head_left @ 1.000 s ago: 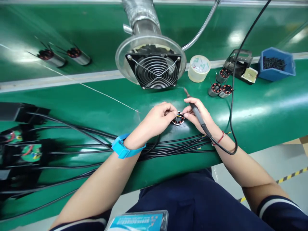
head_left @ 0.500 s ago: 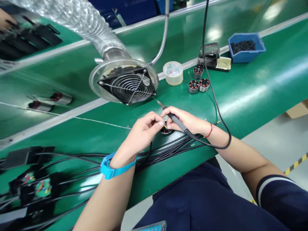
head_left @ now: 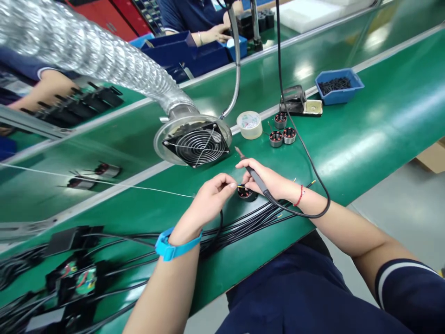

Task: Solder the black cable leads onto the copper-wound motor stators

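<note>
Stator [head_left: 247,195] on green bench [head_left: 365,153]; yellow wire [head_left: 240,186], iron [head_left: 256,179] near
Left hand [head_left: 212,195]: fingertips together on yellow wire; right hand [head_left: 269,179]: clamped around iron, fingertips at stator.

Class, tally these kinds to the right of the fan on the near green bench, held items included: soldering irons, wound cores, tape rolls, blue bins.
Soldering iron, in the right hand: 1
Wound core at the hands: 1
Grouped wound cores: 3
Tape roll: 1
Blue bin: 1
Total: 7
</note>
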{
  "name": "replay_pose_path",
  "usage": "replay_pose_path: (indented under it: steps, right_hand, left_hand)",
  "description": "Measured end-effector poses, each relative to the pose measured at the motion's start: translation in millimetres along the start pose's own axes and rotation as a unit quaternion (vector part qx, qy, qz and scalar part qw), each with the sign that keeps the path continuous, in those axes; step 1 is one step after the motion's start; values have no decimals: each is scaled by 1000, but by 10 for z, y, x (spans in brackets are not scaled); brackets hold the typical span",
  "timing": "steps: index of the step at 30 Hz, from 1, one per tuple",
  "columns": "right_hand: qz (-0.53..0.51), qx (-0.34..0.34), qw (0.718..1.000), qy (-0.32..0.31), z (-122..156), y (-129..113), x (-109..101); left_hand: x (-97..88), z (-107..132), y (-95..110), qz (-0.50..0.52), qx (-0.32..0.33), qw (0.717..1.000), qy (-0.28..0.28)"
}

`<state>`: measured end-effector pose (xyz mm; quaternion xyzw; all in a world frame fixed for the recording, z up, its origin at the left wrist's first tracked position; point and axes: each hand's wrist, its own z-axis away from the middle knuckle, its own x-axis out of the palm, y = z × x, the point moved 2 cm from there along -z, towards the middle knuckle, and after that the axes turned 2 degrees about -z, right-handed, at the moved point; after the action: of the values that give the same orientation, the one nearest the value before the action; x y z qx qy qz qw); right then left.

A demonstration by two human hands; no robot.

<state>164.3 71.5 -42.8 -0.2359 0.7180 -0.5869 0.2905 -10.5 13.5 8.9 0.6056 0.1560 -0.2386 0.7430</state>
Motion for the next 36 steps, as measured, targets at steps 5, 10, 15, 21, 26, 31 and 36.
replay_pose_path:
  steps: [5, 10, 15, 21, 26, 31, 36]
  right_hand:
    - [11, -16, 998, 52, -22, 74, 75]
    - [35, -33, 995, 91, -32, 142, 16]
    - [83, -43, 994, 55, 65, 42, -99]
    - [135, -42, 986, 86, 156, -4, -58]
    - [148, -78, 976, 137, 193, -29, -6]
    - [269, -171, 943, 96, 218, -121, -14]
    - [332, -206, 919, 54, 220, -164, 0]
  left_hand:
    - [53, -11, 1, 2, 15, 1000, 1]
    - [98, -57, -56, -13, 19, 1000, 15]
    - [81, -106, -120, -13, 16, 999, 46]
    - [96, -104, -82, 29, 13, 999, 12]
    - [119, -65, -27, 68, 0, 998, -16]
    - [120, -61, -18, 109, -5, 994, -17]
    - [125, -47, -7, 131, -10, 991, -18]
